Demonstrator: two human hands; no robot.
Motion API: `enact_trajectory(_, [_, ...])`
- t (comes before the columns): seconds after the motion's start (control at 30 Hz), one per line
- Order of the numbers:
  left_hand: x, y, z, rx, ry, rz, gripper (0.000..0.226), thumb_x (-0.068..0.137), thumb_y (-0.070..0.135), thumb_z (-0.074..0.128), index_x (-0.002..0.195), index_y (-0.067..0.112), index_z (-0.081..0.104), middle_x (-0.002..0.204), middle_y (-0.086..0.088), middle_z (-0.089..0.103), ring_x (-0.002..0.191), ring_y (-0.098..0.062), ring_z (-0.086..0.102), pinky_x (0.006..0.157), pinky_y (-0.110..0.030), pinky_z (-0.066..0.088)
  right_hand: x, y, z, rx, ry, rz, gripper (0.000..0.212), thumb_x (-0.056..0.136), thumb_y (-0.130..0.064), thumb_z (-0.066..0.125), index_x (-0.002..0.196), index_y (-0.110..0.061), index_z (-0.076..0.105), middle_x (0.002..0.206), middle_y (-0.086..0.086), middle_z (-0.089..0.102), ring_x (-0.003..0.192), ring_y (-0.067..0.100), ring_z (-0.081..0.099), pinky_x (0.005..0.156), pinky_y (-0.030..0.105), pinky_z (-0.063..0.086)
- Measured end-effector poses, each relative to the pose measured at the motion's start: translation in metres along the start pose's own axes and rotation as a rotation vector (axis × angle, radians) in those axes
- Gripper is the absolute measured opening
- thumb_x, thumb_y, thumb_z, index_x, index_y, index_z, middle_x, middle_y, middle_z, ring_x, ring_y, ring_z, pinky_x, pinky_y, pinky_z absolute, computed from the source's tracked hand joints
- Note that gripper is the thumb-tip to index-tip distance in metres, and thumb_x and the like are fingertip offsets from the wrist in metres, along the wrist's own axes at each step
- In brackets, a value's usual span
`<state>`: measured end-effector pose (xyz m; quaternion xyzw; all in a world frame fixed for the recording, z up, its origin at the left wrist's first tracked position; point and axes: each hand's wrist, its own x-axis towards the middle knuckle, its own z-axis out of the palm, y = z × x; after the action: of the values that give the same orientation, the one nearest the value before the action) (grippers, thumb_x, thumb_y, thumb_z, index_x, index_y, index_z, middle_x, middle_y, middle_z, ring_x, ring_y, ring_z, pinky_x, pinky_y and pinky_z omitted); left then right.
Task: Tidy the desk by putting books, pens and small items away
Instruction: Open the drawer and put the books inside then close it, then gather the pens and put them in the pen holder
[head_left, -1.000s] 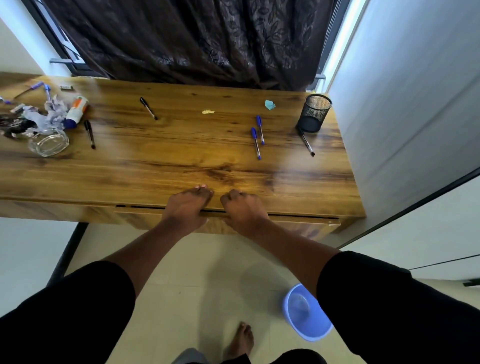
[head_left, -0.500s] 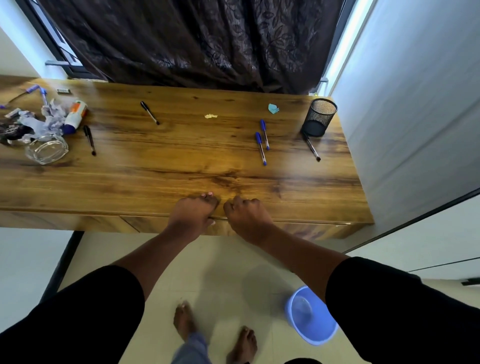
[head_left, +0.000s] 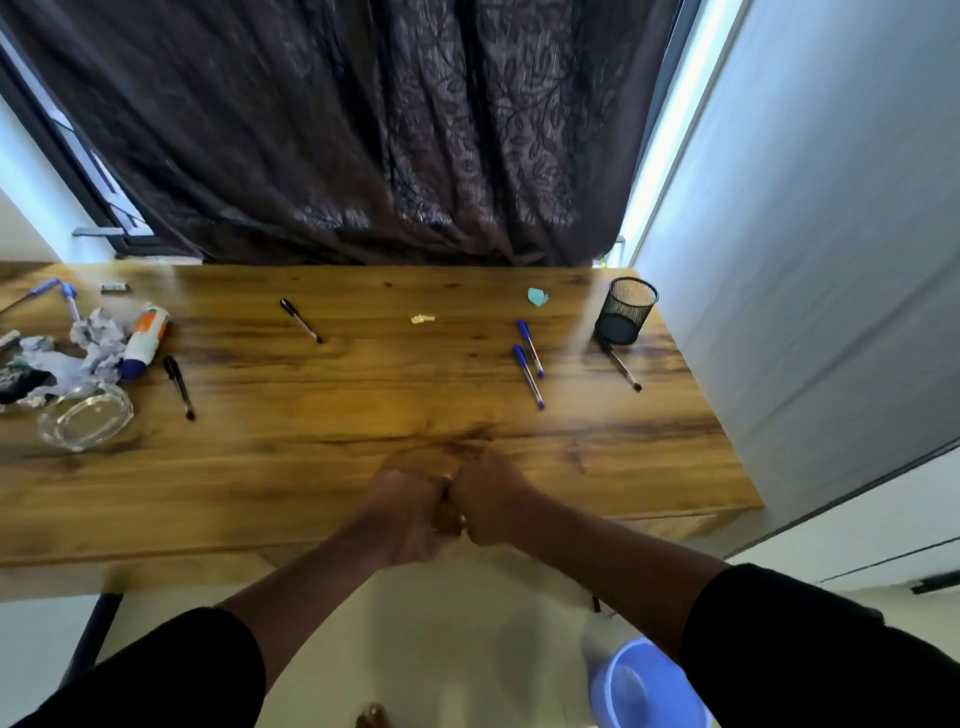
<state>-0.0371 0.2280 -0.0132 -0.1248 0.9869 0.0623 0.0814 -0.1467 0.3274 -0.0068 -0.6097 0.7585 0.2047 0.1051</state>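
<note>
My left hand (head_left: 402, 512) and my right hand (head_left: 491, 501) are curled into fists that touch each other over the front edge of the wooden desk (head_left: 311, 467); motion blur hides the fingers, and nothing shows in them. Two blue pens (head_left: 529, 361) lie side by side right of centre. A black pen (head_left: 621, 364) lies against the foot of the black mesh pen holder (head_left: 626, 310) at the back right. Two more black pens (head_left: 301, 320) (head_left: 179, 387) lie to the left. A teal scrap (head_left: 537, 296) and a yellow scrap (head_left: 422, 318) sit near the back.
At the desk's left end are crumpled paper (head_left: 98, 343), a white bottle with an orange label (head_left: 145, 340), a glass dish (head_left: 85, 423) and blue pens (head_left: 70, 301). A dark curtain (head_left: 363, 130) hangs behind the desk. On the floor stands a blue bucket (head_left: 644, 686), with a wall on the right.
Both hands have left the desk's front edge, where the drawer gap closed, and risen together into touching fists. The view has tilted up.
</note>
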Motion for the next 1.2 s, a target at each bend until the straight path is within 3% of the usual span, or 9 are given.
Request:
enact_trajectory(0.1, [0.012, -0.018, -0.011, -0.128, 0.061, 0.047, 0.041, 0.082, 0.058, 0.059, 0.113, 0.034, 0.069, 0.116, 0.006, 0.075, 0.11, -0.022, 0.068, 0.086, -0.032, 0.051, 0.011, 0.015, -0.024, 0.133, -0.041, 0.038, 0.029, 0.093, -0.03, 0.066, 0.117, -0.015, 0.071, 0.118, 0.012, 0.072, 0.111, 0.033, 0.068, 0.086, 0.038, 0.055])
enact_trajectory(0.2, [0.029, -0.041, -0.017, -0.161, 0.035, 0.05, 0.042, 0.09, 0.05, 0.056, 0.129, 0.036, 0.063, 0.127, 0.007, 0.069, 0.118, -0.021, 0.064, 0.095, -0.033, 0.052, 0.02, 0.036, -0.039, 0.214, -0.094, 0.137, 0.032, 0.091, -0.021, 0.067, 0.124, -0.017, 0.068, 0.119, 0.013, 0.069, 0.112, 0.033, 0.066, 0.08, 0.035, 0.051])
enact_trajectory(0.27, [0.04, -0.056, -0.019, -0.186, 0.044, 0.04, 0.043, 0.094, 0.048, 0.056, 0.135, 0.035, 0.061, 0.133, 0.008, 0.066, 0.124, -0.02, 0.06, 0.099, -0.032, 0.049, 0.026, 0.047, -0.039, 0.254, -0.096, 0.232, 0.033, 0.092, -0.025, 0.068, 0.124, -0.018, 0.067, 0.12, 0.011, 0.067, 0.113, 0.032, 0.065, 0.084, 0.037, 0.055])
enact_trajectory(0.43, [0.068, -0.077, -0.029, -0.356, 0.124, -0.04, 0.031, 0.092, 0.043, 0.063, 0.122, 0.036, 0.067, 0.116, 0.017, 0.072, 0.108, -0.009, 0.067, 0.089, -0.03, 0.056, 0.032, 0.068, -0.031, 0.438, 0.101, 0.506, 0.025, 0.09, -0.033, 0.07, 0.113, -0.024, 0.068, 0.117, 0.004, 0.067, 0.108, 0.028, 0.067, 0.087, 0.04, 0.059])
enact_trajectory(0.53, [0.089, -0.076, -0.033, -0.639, 0.063, -0.132, 0.019, 0.09, 0.037, 0.069, 0.109, 0.037, 0.071, 0.102, 0.019, 0.073, 0.097, -0.004, 0.069, 0.085, -0.029, 0.057, 0.036, 0.083, -0.026, 0.569, 0.229, 0.658, 0.014, 0.091, -0.028, 0.067, 0.103, -0.022, 0.071, 0.103, 0.002, 0.07, 0.097, 0.025, 0.07, 0.078, 0.036, 0.059])
enact_trajectory(0.63, [0.111, -0.066, -0.034, -0.933, 0.009, -0.208, 0.013, 0.091, 0.033, 0.072, 0.104, 0.033, 0.074, 0.103, 0.014, 0.073, 0.098, -0.01, 0.069, 0.081, -0.032, 0.06, 0.036, 0.111, -0.023, 0.585, 0.327, 0.787, 0.017, 0.094, -0.023, 0.061, 0.107, -0.019, 0.072, 0.099, 0.006, 0.07, 0.086, 0.026, 0.068, 0.068, 0.032, 0.053])
enact_trajectory(0.8, [0.145, -0.035, -0.042, -1.237, -0.051, -0.291, 0.014, 0.095, 0.026, 0.07, 0.108, 0.028, 0.074, 0.108, 0.001, 0.075, 0.102, -0.018, 0.071, 0.082, -0.039, 0.062, 0.028, 0.174, -0.006, 0.57, 0.377, 0.837, 0.026, 0.093, -0.016, 0.063, 0.119, -0.019, 0.067, 0.115, 0.009, 0.068, 0.109, 0.031, 0.065, 0.083, 0.036, 0.052])
enact_trajectory(1.0, [0.19, 0.003, -0.054, -1.455, -0.065, -0.467, 0.019, 0.1, 0.026, 0.064, 0.118, 0.024, 0.069, 0.114, 0.001, 0.074, 0.105, -0.02, 0.069, 0.09, -0.044, 0.061, 0.024, 0.239, 0.025, 0.513, 0.411, 0.88, 0.035, 0.088, -0.018, 0.071, 0.122, -0.014, 0.065, 0.121, 0.013, 0.059, 0.113, 0.032, 0.053, 0.08, 0.035, 0.046])
enact_trajectory(1.2, [0.223, 0.023, -0.053, -1.668, -0.078, -0.596, 0.026, 0.101, 0.034, 0.061, 0.122, 0.019, 0.066, 0.116, -0.004, 0.074, 0.11, -0.027, 0.068, 0.096, -0.051, 0.057, 0.026, 0.28, 0.055, 0.647, 0.377, 1.009, 0.022, 0.09, -0.014, 0.067, 0.112, -0.012, 0.066, 0.113, 0.011, 0.062, 0.11, 0.032, 0.055, 0.073, 0.032, 0.04])
